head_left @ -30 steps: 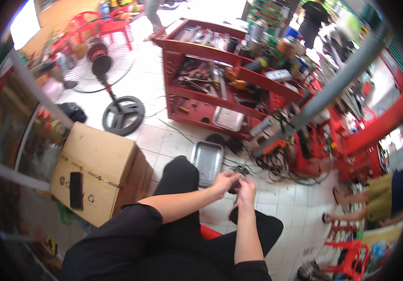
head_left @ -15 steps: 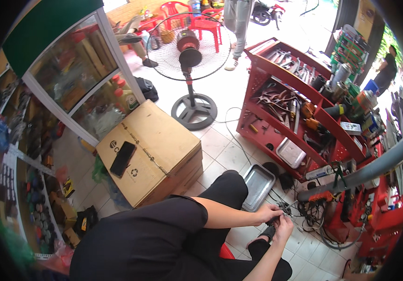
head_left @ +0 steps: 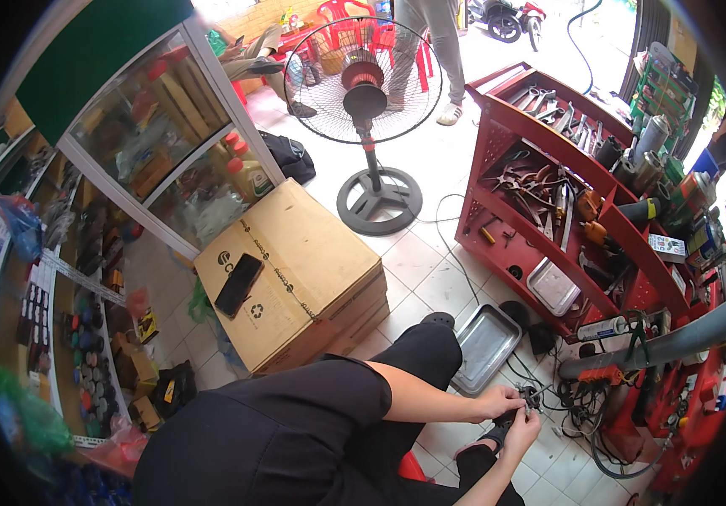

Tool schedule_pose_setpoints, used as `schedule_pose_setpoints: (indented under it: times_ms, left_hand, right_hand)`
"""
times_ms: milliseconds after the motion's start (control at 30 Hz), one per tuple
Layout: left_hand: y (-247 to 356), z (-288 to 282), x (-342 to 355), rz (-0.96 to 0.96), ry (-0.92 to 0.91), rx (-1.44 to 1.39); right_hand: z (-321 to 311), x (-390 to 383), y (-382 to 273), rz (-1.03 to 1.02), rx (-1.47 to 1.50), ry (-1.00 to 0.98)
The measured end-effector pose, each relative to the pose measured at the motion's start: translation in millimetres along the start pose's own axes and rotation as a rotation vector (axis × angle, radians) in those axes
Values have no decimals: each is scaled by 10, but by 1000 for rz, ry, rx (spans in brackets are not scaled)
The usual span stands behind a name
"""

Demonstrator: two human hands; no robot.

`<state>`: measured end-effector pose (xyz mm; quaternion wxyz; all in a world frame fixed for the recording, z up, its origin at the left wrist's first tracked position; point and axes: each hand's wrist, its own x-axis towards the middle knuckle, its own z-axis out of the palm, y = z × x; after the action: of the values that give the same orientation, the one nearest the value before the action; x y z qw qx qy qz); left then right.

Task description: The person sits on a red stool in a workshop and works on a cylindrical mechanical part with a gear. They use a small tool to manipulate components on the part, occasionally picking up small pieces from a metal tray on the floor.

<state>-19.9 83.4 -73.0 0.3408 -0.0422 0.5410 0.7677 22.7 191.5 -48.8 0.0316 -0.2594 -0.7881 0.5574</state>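
- Hardware (head_left: 532,395), small and dark, sits up between the two hands, near side and right of centre, out over the floor (head_left: 439,282). Too small and half covered, so I can't say what it is exactly.
- Left hand (head_left: 496,404) and right hand (head_left: 521,431) look like they've got their fingers closed on it, tips almost meeting. Can't tell which fingertip is carrying the weight though. If one pinch slips, I'd guess the whole thing drops, since nothing's propping it from below that I can see.
- Metal tray (head_left: 488,347) is just left and a bit farther out, not under the hands. So a dropped piece would probably miss it and hit tile.
- Sandal (head_left: 492,435) on the near side is pretty much under the work. Bare-ish foot plus falling metal = ouch, imo.
- Cables (head_left: 580,415) lie in a messy tangle to the right. Tiny bits could roll in there and be a pain to find, and a foot could snag a loop.
- Red tool cart (head_left: 498,218) stands farther off to the right, tools piled loosely on its shelves. Careless reaching could knock something off.
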Motion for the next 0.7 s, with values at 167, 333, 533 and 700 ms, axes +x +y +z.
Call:
schedule_pose_setpoints:
  times_ms: [167, 333, 533, 700]
  left_hand:
    - [-43, -19, 36, -4, 45, -17]
    - [37, -20, 27, -15, 79, -4]
    - [-1, -26, 35, -20, 67, 26]
    - [-46, -30, 70, -10, 57, 60]
  right_hand:
    - [-5, -252, -467, -81, -521, 117]
    - [13, -314, -635, -163, -271, 117]
    - [57, -246, -447, -368, -313, 145]
    - [74, -282, -537, -362, -387, 144]
